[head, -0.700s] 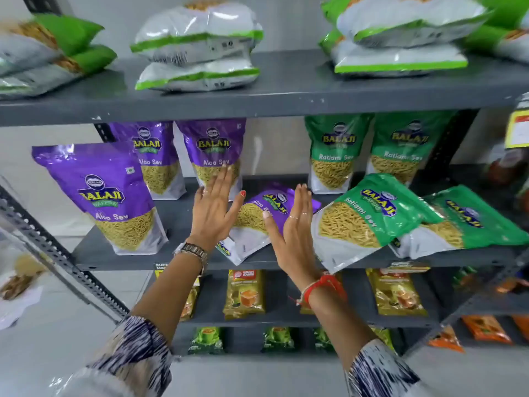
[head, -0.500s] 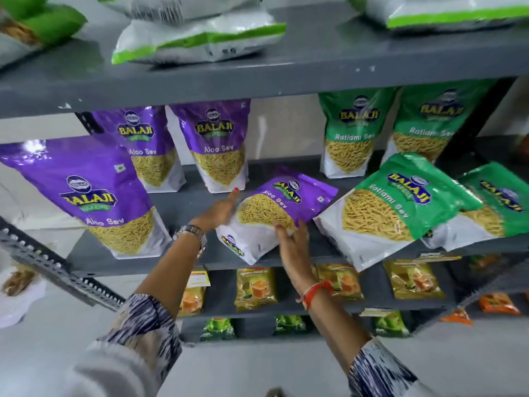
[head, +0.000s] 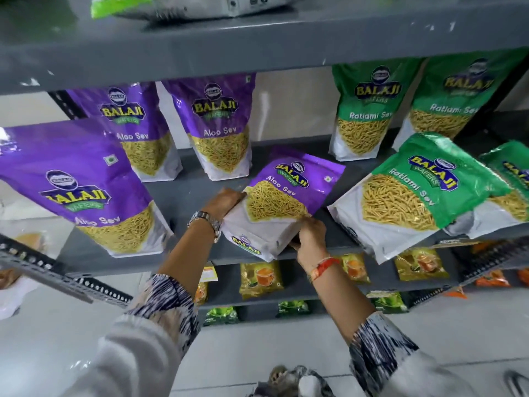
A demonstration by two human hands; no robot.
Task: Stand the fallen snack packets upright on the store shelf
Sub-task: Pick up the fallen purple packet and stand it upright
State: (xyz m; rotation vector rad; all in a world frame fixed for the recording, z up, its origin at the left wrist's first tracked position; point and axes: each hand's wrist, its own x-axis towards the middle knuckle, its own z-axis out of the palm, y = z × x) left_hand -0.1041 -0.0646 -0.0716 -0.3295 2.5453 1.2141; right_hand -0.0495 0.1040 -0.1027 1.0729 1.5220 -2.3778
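Observation:
A purple Aloo Sev packet [head: 289, 196] lies tilted on its back on the grey middle shelf [head: 186, 193], its bottom hanging over the front edge. My left hand [head: 224, 202] grips its left side and my right hand [head: 309, 234] grips its lower right corner. Right of it, two green Ratlami Sev packets [head: 415, 193] [head: 512, 184] lie fallen over the shelf edge. A large purple packet [head: 77, 190] stands at the front left. Two purple packets [head: 134, 124] [head: 220, 124] and two green ones [head: 366, 110] [head: 452, 101] stand upright at the back.
The shelf above [head: 257, 50] hangs low over the upright packets and carries lying packets [head: 186, 4]. Lower shelves hold small yellow tea packets [head: 260, 279] and green ones [head: 221, 315]. A perforated metal upright [head: 57, 276] slants across the lower left.
Both hands went from flat and open above the fallen purple packet to gripping its sides. The view has moved closer and lower.

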